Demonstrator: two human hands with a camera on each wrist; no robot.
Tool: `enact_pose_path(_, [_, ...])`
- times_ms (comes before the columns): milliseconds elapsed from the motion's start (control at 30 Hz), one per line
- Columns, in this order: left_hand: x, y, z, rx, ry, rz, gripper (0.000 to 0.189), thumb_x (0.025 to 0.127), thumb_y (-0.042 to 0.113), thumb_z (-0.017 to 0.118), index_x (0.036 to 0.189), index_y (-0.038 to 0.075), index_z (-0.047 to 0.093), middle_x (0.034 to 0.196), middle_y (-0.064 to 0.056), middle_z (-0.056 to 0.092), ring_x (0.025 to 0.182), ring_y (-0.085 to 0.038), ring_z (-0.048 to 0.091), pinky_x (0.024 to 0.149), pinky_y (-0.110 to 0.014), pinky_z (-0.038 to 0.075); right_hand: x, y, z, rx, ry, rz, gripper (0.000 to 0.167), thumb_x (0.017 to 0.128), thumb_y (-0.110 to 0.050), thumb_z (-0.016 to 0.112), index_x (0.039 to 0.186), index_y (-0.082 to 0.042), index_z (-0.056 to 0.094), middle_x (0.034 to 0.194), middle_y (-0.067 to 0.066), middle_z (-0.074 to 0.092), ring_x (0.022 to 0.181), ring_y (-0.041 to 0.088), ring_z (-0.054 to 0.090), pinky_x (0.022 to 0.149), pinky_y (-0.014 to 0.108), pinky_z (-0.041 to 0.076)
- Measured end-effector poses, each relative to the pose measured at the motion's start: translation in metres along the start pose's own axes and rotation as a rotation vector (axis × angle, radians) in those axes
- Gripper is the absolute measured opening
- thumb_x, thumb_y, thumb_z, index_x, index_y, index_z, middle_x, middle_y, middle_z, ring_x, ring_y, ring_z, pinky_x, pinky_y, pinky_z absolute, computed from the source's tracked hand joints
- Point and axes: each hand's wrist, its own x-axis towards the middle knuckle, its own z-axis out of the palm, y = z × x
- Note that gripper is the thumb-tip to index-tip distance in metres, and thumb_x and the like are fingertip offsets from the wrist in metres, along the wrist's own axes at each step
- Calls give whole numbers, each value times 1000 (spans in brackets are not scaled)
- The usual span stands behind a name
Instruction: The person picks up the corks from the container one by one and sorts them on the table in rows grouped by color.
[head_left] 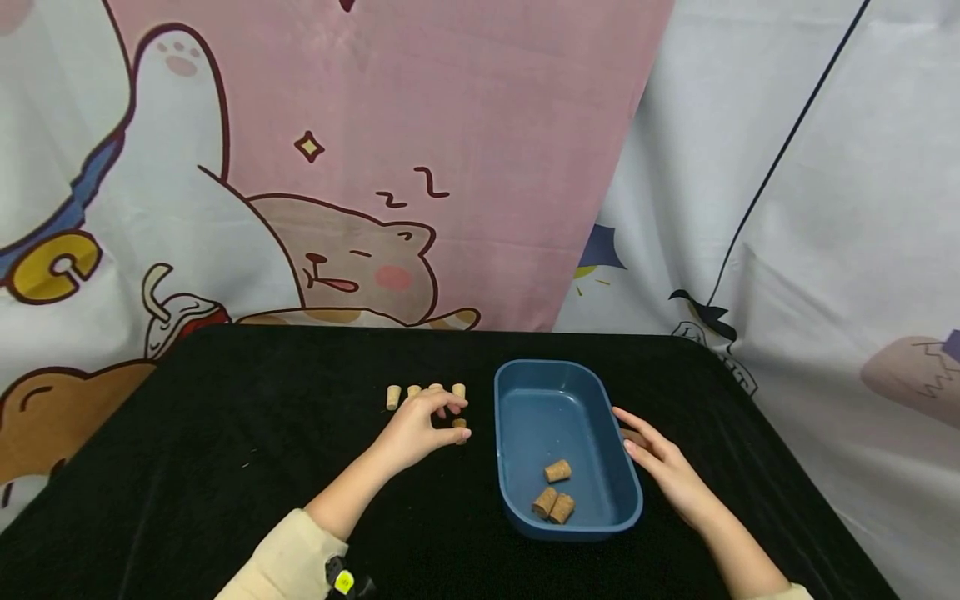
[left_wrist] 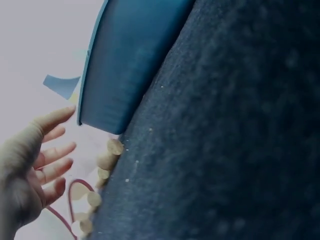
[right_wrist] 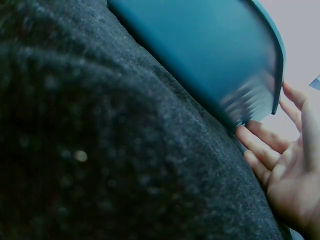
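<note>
My left hand [head_left: 420,429] hovers over the corks left of the tray, thumb and fingers spread apart. One cork [head_left: 460,425] shows in the gap between thumb and fingertips. In the left wrist view the hand [left_wrist: 32,170] holds nothing, and the corks [left_wrist: 115,146] stand apart from it on the cloth. Behind the hand is a row of several corks [head_left: 393,397], partly covered by it. The blue tray [head_left: 504,467] contains three corks [head_left: 557,472] at its near end. My right hand [head_left: 667,471] touches the tray's right side with extended fingers [right_wrist: 260,140].
Black cloth [head_left: 247,467] covers the table under everything. A printed curtain [head_left: 510,125] with cartoon animals hangs behind the table's far edge. A wrist strap with a yellow-green tag [head_left: 344,582] sits at the left sleeve.
</note>
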Motion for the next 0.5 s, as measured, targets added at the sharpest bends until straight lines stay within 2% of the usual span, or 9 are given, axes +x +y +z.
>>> enact_pose_path(267, [2,32,-6,-52,3,73,35,83,24,75,116,14,65,106,-1,62,97,-23,55,81,-43,47,0,0,0,4,2,6,50,104,-19,38,151,-7,23,140,34,36,109,5,57,85,35,49])
enact_pose_path(500, [13,62,-6,-111,-120,173,40,85,25,74,122,15,63,113,-1,62,102,-21,55,88,-45,45,0,0,0,12,0,-1,50,104,-18,38,151,-7,23,140,34,35,110,5,56,86,34,49])
